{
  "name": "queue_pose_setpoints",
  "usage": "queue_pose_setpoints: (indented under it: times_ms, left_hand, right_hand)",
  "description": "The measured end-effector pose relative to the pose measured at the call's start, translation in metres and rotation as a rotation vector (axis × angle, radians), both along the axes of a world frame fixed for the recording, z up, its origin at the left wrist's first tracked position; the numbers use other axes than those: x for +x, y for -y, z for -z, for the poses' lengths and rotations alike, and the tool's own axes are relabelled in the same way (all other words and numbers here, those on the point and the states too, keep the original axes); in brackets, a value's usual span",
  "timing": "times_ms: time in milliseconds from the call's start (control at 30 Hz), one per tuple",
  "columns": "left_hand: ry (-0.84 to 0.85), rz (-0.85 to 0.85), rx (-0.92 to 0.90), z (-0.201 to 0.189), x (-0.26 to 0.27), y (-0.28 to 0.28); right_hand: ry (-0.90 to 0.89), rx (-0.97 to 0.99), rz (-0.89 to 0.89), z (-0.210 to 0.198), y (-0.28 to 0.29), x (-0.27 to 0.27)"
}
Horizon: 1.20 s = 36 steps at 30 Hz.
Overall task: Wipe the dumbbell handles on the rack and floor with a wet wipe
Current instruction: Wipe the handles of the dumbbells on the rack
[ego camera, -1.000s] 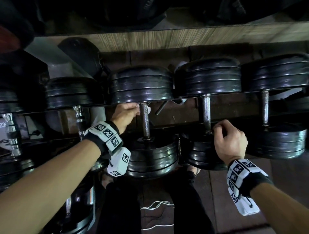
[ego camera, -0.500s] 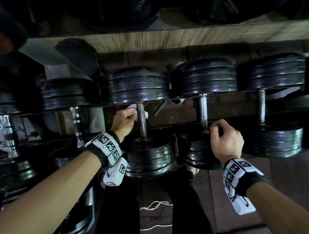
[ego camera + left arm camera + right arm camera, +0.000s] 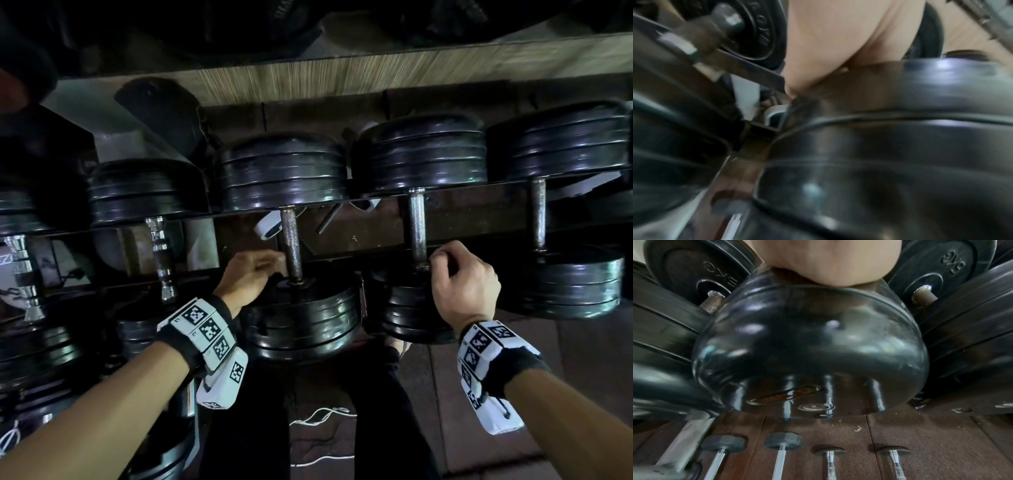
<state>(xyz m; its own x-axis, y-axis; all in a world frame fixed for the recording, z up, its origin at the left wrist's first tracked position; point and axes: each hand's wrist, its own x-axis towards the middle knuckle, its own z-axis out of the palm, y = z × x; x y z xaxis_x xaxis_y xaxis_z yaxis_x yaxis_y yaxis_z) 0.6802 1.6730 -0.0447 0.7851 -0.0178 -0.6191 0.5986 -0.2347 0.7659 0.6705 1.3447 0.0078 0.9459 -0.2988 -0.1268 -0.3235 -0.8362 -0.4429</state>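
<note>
Your left hand [image 3: 247, 278] pinches the wipe [image 3: 279, 263] against one handle [image 3: 291, 244], while your right hand [image 3: 463, 284] fingers curl round the next handle [image 3: 417, 228].

Black-plated dumbbells [image 3: 287, 246] side by side across rack [image 3: 479, 219], knurled steel handles [image 3: 417, 226] exposed

You're looking over your own dark trouser legs [image 3: 246, 428], with a thin white cord [image 3: 320, 416] lying between them on the brown floor tiles [image 3: 479, 404]. A pale wood-grain board [image 3: 342, 77] runs across the top behind the weights. A grey slanted panel [image 3: 102, 113] sits at upper left. Both your wrists wear white marker bands [image 3: 205, 329].
</note>
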Motion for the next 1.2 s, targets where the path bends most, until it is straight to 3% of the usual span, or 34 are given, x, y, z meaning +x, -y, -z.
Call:
queue_pose_setpoints:
  times_ms: [167,300,533,800,933,1200]
  left_hand:
    - [-0.091,0.177,0.104,-0.001,0.002,0.003]
    - [-0.127,0.125,0.042,-0.010,-0.002,0.003]
    - [-0.061,-0.319,-0.103,-0.019,0.047,0.004]
    - [0.000,-0.085,-0.025,-0.017,0.043,0.004]
    - [-0.115,0.120,-0.089,-0.019,0.011,-0.001]
    - [-0.134,0.138,0.012,-0.021,-0.007,-0.002]
  right_hand:
    - [0.003,-0.004,-0.006,0.000,0.000,0.000]
    - [-0.010,0.009,0.003,0.002,0.002,-0.001]
    - [0.004,0.011,0.007,0.000,0.000,0.000]
    - [-0.009,0.021,0.009,0.000,0.002,-0.001]
    - [0.012,0.026,0.005,0.000,0.002,-0.001]
    - [0.032,0.040,-0.001,0.002,0.003,-0.002]
